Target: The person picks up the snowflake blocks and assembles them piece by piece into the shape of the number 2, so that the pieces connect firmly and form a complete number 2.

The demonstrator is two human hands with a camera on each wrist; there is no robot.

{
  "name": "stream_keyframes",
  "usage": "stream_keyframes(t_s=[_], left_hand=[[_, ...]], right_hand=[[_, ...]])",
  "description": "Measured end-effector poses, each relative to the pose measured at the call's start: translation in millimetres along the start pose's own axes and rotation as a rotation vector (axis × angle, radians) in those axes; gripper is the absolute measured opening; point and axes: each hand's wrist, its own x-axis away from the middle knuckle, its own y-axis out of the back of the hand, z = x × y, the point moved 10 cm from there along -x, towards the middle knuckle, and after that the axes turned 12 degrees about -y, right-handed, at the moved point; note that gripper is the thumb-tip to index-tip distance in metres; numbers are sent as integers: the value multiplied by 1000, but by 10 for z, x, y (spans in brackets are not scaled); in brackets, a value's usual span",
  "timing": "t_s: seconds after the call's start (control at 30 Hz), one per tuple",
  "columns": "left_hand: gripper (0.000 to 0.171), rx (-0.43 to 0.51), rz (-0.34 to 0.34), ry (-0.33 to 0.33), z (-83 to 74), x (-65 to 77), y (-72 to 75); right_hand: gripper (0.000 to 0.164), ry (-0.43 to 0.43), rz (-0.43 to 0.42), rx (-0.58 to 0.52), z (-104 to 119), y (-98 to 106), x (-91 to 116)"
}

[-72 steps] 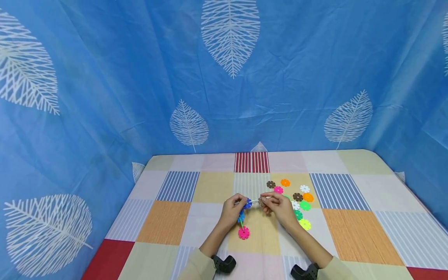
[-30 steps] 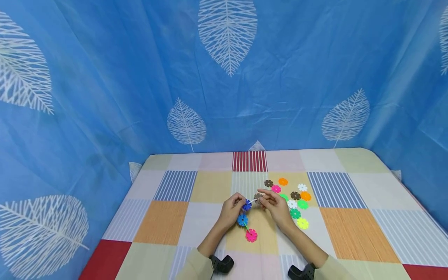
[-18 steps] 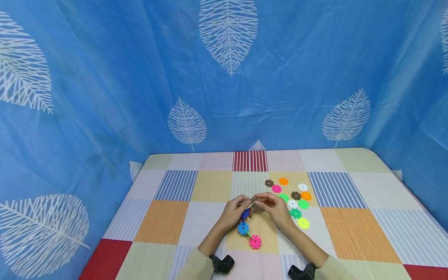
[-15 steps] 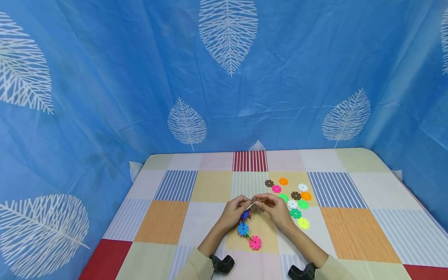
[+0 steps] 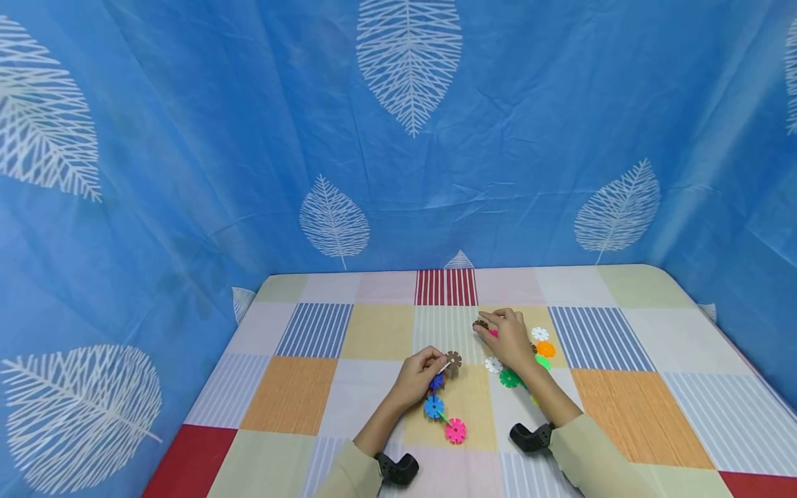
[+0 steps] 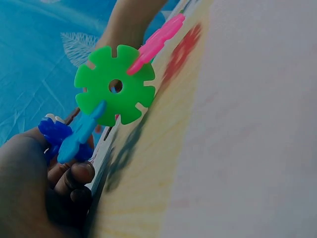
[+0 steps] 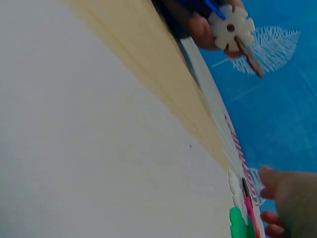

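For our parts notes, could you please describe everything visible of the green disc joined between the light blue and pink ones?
The green disc is bright, flat and round, with a central hole and notched rim; it looks like plastic. The light blue disc and pink disc slot into its rim on roughly opposite sides. In the head view it appears edge-on; it seems raised off the cloth, and the left hand does not touch it.

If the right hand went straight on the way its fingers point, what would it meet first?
Probably the dark brown disc, right at the tip of the right hand in the head view; depth leaves unclear whether they touch.
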Motion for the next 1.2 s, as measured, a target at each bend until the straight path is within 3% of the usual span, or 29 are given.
stream_keyframes(t_s=[0.1,0.2,0.4,0.6,0.77,1.03,1.2], left_hand=[[17,20,8,7,1,0,2],[18,25,13,6,-18,-6,11],[19,16,20,18,-38,-24,19],[17,-18,1,11,-59,-31,58],[16,-17,-11,7,-50,-31,69],[18,29,-2,38,-8,-25,42],[18,13,14,35,-16,-31,45]], right_hand=[[34,7,38,83,-25,-61,-49],[29,12,39,69,-23,-66,-71],[16,-16,91,-192,61,0,26],[23,-22,237,-487,184,-24,290],[15,-31,255,-543,178,-33,402],[10,26,373,-658,247,-124,492],[6,75,326,-655,378,-47,532]])
